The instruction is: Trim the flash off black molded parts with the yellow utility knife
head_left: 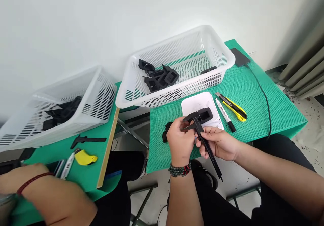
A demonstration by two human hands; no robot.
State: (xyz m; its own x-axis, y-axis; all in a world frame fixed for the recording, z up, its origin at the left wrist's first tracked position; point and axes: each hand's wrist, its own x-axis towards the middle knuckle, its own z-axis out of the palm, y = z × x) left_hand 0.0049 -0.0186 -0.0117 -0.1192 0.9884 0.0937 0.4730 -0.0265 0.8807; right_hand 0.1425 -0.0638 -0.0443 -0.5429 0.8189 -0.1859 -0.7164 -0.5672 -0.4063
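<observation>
My left hand (180,140), with a beaded bracelet at the wrist, is closed on a black rectangular frame-shaped part (205,114). In my right hand (220,141) is a black vernier caliper (209,151), its beam slanting down to the right. The caliper's jaws lie against the near end of the part; my left fingers hide some of the contact. Behind the hands sits a white digital scale (198,101). Partly covered by my left hand, a small black item (165,133) lies on the green mat (159,158).
A white basket (174,96) with several black parts (159,77) stands behind. To the right lie a marker (224,114), a yellow utility knife (233,108) and a cabled dark pad (240,57). A co-worker's arm (55,195), basket (98,101) and caliper (87,139) are at left.
</observation>
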